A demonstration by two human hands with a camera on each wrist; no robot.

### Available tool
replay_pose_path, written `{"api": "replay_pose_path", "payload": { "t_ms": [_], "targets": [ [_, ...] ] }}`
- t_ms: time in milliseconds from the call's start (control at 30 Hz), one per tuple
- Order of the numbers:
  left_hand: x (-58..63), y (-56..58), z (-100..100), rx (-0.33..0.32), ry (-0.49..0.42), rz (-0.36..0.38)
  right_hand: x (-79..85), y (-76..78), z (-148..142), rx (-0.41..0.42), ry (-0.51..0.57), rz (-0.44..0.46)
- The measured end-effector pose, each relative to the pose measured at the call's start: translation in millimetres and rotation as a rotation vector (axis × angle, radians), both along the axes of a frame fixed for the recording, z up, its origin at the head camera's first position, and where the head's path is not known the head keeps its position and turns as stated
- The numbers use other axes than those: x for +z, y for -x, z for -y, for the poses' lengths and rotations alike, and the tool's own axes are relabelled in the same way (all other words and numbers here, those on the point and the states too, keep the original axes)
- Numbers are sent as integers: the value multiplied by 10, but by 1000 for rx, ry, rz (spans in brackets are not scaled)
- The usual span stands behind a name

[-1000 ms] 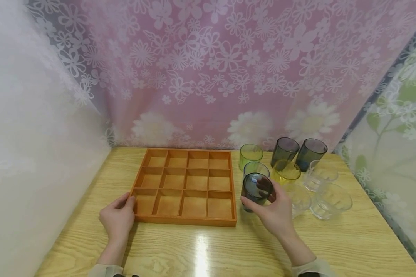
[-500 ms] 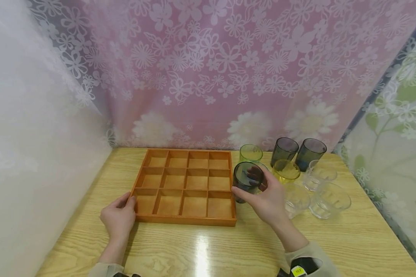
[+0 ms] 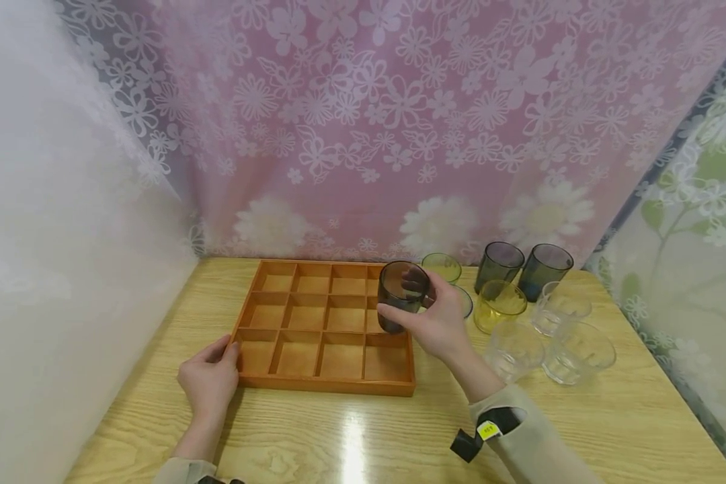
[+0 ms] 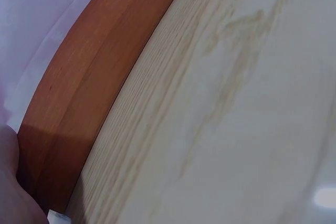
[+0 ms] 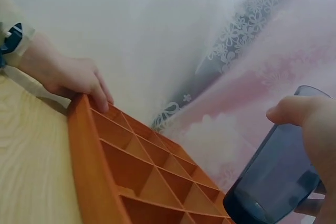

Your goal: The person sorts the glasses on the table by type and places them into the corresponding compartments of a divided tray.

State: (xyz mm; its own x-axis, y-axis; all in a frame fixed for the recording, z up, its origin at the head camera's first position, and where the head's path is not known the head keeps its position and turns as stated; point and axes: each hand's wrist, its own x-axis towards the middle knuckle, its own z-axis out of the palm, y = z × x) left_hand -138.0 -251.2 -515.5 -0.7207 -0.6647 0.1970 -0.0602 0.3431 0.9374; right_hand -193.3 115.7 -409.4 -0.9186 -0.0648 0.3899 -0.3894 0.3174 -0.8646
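Observation:
My right hand [image 3: 441, 321] grips a dark grey glass tumbler [image 3: 394, 290] near its side, thumb in front and fingers behind. The tumbler is held upright above the right column of an orange-brown wooden compartment tray [image 3: 327, 385], overlapping the middle and back rows in the head view. In the right wrist view the tumbler [image 5: 275, 169] appears beside the tray's dividers. At the tray's front left corner, my left hand [image 3: 208, 378] pinches the side wall, thumb over the edge. The left wrist view shows the tray's outer wall [image 4: 89, 87] against the table.
Right of the tray stand a green glass [image 3: 443, 267], a blue-rimmed glass [image 3: 466, 304] partly behind my hand, and a yellow glass [image 3: 499, 310]. Two dark tumblers [image 3: 499, 269] are at the back. Clear glasses [image 3: 514, 353] stand nearer. A floral curtain [image 3: 363, 134] hangs behind.
My right hand has carried the dark tumbler leftward and away from me, from beside the tray to over its right column. The left hand stays at the tray's corner.

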Motion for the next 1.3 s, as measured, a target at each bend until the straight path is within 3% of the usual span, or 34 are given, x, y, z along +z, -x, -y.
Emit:
{"api": "replay_pose_path", "payload": {
  "t_ms": [133, 400, 800, 1033, 1300],
  "targets": [
    [2, 7, -1, -8, -3, 6, 11, 166, 79, 7, -4, -24],
    [-20, 51, 9, -12, -4, 1, -6, 426, 274, 54, 90, -41],
    [37, 64, 24, -28, 12, 4, 299, 479, 729, 67, 123, -21],
    [29, 71, 15, -27, 5, -3, -32, 944, 874, 57, 80, -34],
    [-19, 25, 40, -16, 28, 32, -123, 1068, 1152, 77, 56, -28]
  ]
}}
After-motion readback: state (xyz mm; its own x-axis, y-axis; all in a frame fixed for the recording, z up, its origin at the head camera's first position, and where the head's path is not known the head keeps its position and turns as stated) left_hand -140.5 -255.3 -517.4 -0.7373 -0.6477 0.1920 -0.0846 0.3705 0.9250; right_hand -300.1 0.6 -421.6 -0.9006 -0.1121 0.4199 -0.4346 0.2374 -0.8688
